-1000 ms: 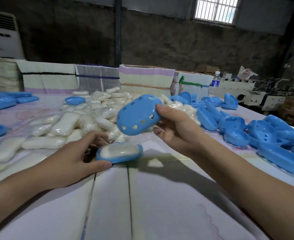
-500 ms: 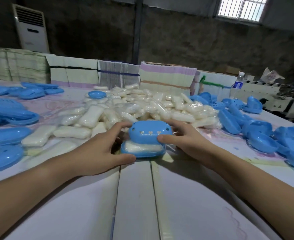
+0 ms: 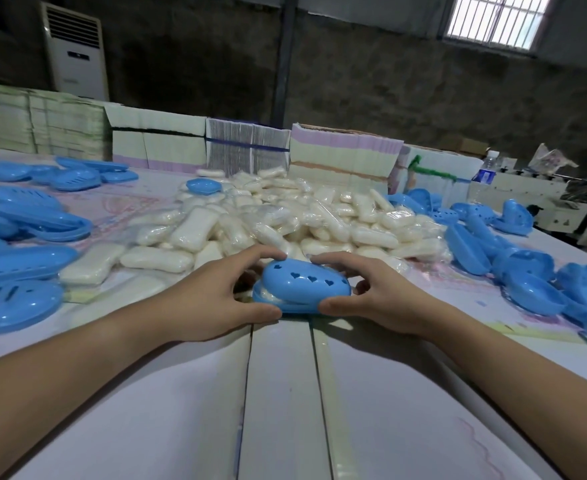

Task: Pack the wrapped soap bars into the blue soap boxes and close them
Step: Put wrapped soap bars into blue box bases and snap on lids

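Note:
A blue soap box (image 3: 304, 287) sits on the white table (image 3: 285, 393) in front of me, its lid with heart-shaped holes lying over the base. A sliver of wrapped white soap shows at its left end. My left hand (image 3: 212, 296) grips the box's left end, thumb at the near edge and fingers over the far side. My right hand (image 3: 371, 296) grips the right end the same way. Behind the box lies a big heap of wrapped soap bars (image 3: 285, 216).
Blue box halves (image 3: 18, 265) lie stacked at the left, and more blue halves (image 3: 527, 268) spread along the right. Bundled flat cartons (image 3: 340, 157) line the table's far edge. A water bottle (image 3: 486, 171) stands at the far right, an air conditioner (image 3: 75, 53) at the back left.
My right hand brought the lid down from the air onto the soap-filled base. Both hands now hold the box ends with the lid seated lower than half a second ago.

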The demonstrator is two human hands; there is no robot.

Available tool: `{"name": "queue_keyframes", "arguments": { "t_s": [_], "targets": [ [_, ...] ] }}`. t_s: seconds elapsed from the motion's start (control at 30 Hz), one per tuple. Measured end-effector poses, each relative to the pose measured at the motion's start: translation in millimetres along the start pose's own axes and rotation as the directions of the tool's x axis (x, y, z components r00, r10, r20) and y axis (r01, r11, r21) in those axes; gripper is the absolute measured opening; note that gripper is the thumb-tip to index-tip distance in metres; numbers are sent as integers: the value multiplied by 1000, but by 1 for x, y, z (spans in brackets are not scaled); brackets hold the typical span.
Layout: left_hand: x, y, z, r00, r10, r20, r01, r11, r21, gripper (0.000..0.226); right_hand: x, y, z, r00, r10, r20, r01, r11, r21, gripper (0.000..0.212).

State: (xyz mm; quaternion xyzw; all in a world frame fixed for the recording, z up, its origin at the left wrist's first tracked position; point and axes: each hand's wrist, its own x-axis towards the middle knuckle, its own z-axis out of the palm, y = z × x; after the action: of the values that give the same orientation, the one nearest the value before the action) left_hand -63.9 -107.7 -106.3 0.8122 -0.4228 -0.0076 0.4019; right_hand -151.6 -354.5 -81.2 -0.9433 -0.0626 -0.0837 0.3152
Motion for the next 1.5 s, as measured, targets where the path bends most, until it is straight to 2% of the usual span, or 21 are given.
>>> {"name": "queue_keyframes", "arguments": {
  "t_s": [0.47,0.67,1.0,1.17,1.33,1.5],
  "targets": [
    [3,-1,0,1000,5,-25,-5,1000,18,56,6,-6,5,996,-82,24,84,991,-103,59],
    [4,-1,-4,1000,-23,19,22,1000,3,58,4,-10,7,994,-110,5,109,980,-164,58],
    [5,-1,-5,999,-23,42,24,999,-45,63,2,-13,14,986,-152,-68,140,978,-157,51],
    [6,-2,-3,999,-27,24,28,998,-53,63,2,-14,13,987,-158,-33,149,972,-183,49],
    [4,0,1,998,44,-34,-43,998,49,62,3,-17,10,990,-137,-17,131,973,-192,50],
    [6,1,-4,997,73,-5,-71,985,155,69,4,-17,11,995,-95,-24,91,986,-140,50]
  ]
}}
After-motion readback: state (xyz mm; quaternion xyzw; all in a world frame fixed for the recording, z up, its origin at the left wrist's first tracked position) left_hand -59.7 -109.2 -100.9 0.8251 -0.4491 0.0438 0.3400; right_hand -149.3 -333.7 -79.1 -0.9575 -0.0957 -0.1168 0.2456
